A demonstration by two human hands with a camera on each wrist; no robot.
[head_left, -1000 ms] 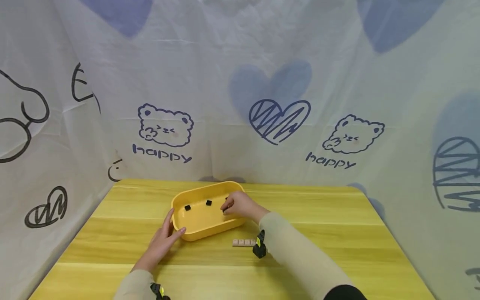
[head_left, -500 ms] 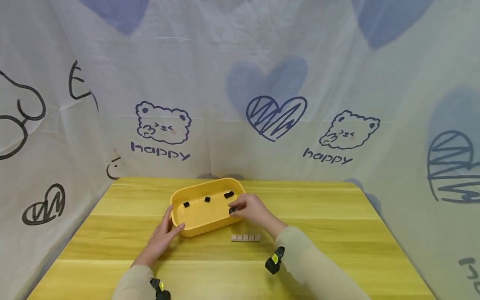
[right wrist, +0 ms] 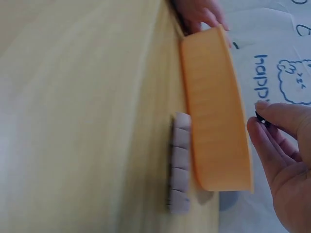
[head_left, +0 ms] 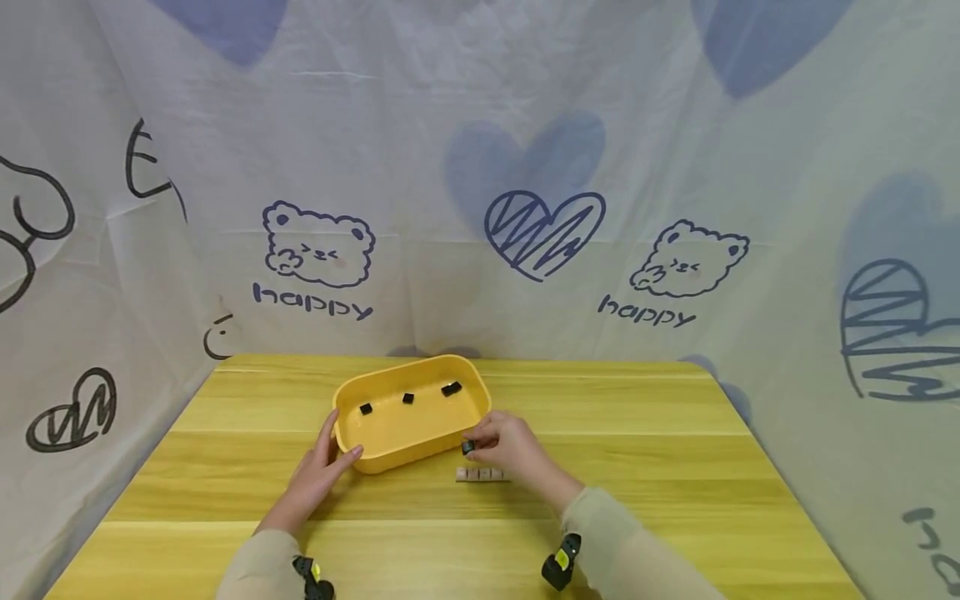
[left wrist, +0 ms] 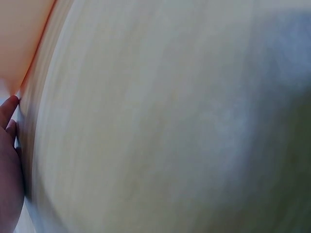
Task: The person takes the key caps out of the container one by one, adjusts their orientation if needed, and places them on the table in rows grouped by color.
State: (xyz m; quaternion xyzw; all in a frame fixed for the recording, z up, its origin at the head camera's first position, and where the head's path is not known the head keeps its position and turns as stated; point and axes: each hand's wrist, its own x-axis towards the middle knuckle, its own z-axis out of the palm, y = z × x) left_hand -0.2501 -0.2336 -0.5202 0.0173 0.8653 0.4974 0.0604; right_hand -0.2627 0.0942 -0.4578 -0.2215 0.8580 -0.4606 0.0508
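Observation:
My right hand [head_left: 512, 447] pinches a small black block [head_left: 468, 447] between thumb and fingertips, just outside the near right side of the yellow tray [head_left: 397, 457]. In the right wrist view the fingers mostly cover this black block [right wrist: 262, 119]. My left hand [head_left: 315, 477] rests against the tray's left end, fingers spread fairly straight and thumb at the near rim. Inside the tray lie several black blocks [head_left: 408, 398], two of them close together at the right. A row of small pale pink blocks [head_left: 480, 474] sits on the table in front of the tray.
The wooden table [head_left: 420, 550] reaches back to a white cloth [head_left: 427, 275] printed with hearts and bears. Black wrist cameras [head_left: 561, 563] are strapped at both sleeves. In the right wrist view the pale pink row [right wrist: 180, 162] lies close beside the tray wall.
My right hand has lifted a black block out of the tray and carried it over the near rim towards the pale pink row. The left hand stays at the tray.

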